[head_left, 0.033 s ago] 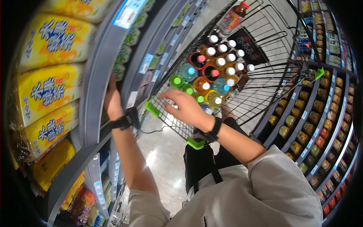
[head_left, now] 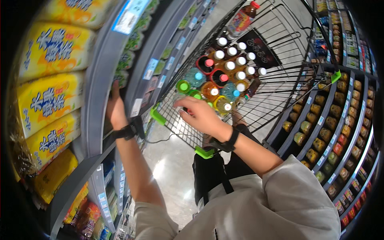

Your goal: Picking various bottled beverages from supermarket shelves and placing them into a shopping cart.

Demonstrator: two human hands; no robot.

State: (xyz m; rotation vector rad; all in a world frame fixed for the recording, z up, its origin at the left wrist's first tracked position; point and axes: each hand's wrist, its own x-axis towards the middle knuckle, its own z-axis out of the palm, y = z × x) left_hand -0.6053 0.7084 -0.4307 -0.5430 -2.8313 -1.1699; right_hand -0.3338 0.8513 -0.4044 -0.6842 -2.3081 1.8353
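My left hand (head_left: 116, 109) reaches into the grey shelf (head_left: 93, 120) on the left. Its fingers are partly hidden behind the shelf edge, so any hold is unclear. My right hand (head_left: 202, 115) hovers palm down over the near left corner of a black wire shopping cart (head_left: 276, 96), fingers curved and apart. Something reddish shows beside its thumb, too covered to make out. Just beyond that hand stand upright drink bottles: a green-capped bottle (head_left: 183, 86), a blue-capped bottle (head_left: 198, 76), a red-capped dark bottle (head_left: 219, 78) and several with white caps.
Yellow drink packs (head_left: 50, 96) fill the shelf at far left. A red-capped bottle (head_left: 244, 18) lies at the cart's far end, near a black panel (head_left: 260, 48). Green corner pieces (head_left: 158, 116) edge the cart. Shelves of small packaged foods (head_left: 332, 124) stand on the right.
The view has shifted slightly. My right hand sits a little to the right, and a pale bottle and something reddish show around its fingers. My left hand stays at the shelf.
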